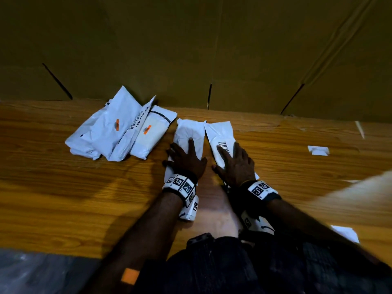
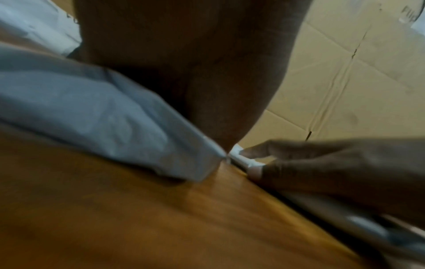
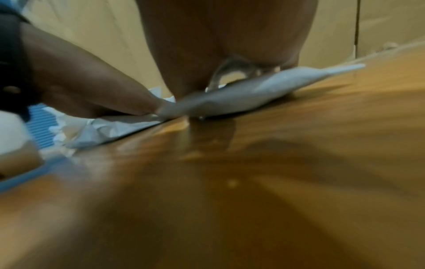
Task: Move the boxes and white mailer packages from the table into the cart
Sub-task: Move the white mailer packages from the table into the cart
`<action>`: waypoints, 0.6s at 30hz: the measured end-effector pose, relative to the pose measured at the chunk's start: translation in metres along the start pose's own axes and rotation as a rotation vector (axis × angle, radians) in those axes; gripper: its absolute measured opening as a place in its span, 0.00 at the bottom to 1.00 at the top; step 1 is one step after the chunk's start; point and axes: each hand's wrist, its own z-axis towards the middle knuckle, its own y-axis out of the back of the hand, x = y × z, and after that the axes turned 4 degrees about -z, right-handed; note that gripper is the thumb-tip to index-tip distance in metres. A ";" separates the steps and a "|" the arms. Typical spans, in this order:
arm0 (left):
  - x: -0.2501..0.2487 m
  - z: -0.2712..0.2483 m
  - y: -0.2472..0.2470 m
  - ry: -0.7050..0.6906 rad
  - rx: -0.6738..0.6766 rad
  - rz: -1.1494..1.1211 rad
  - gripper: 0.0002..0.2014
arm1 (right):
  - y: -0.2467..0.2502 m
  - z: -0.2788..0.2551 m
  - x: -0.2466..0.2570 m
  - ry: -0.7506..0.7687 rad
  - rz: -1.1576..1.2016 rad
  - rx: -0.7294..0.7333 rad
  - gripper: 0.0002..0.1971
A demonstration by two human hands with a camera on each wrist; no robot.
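Head view: both hands flat, fingers spread; left hand [image 1: 186, 159] presses plain mailer [image 1: 188, 132], right hand [image 1: 235, 162] barcoded mailer [image 1: 220, 134].

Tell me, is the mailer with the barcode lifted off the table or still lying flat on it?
Lying flat. The barcode mailer rests on the wooden table, with the right hand spread on top, fingers straight, not curled around it.

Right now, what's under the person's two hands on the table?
Two white mailers on the wooden table: a plain mailer under the left hand, a barcoded mailer under the right hand. Their near ends are covered by the hands.
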 end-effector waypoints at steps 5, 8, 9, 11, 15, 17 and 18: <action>0.003 -0.009 -0.011 -0.015 -0.065 -0.003 0.43 | -0.001 -0.025 -0.001 -0.085 -0.027 -0.050 0.32; 0.000 -0.016 -0.005 -0.019 -0.065 0.022 0.38 | -0.001 -0.041 -0.008 -0.109 -0.012 -0.054 0.32; 0.000 -0.019 -0.004 -0.028 -0.073 0.035 0.36 | 0.000 -0.045 -0.011 -0.109 -0.001 -0.049 0.33; -0.002 -0.026 -0.002 -0.050 -0.090 0.052 0.32 | 0.003 -0.051 -0.020 -0.112 0.046 -0.030 0.34; -0.009 -0.044 -0.003 -0.059 -0.056 -0.004 0.31 | 0.004 -0.073 -0.043 -0.124 0.193 -0.016 0.34; -0.011 -0.059 -0.008 -0.101 -0.042 -0.048 0.30 | 0.005 -0.088 -0.055 -0.141 0.280 -0.038 0.33; -0.009 -0.066 -0.012 -0.130 -0.058 -0.086 0.30 | 0.004 -0.093 -0.059 -0.148 0.309 -0.048 0.33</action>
